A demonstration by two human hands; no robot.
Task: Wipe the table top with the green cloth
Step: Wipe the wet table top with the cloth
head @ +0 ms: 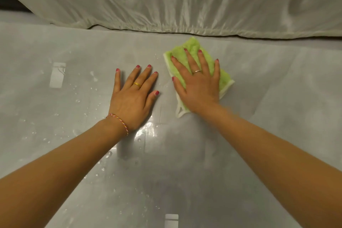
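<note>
Hands: two flat, right hand (199, 83) pressing one green cloth (224, 77).

Dim, soft light; glare on wet table top (148, 131); edges bowed.

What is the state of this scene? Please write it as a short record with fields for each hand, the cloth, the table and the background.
right hand: flat, fingers spread, presses on the green cloth
left hand: flat on the bare table, fingers spread, holds nothing
green cloth: folded, lies on the table under the right hand
table: grey, glossy; water drops on the left and near part
background: pale sheet along the far edge of the table
</note>
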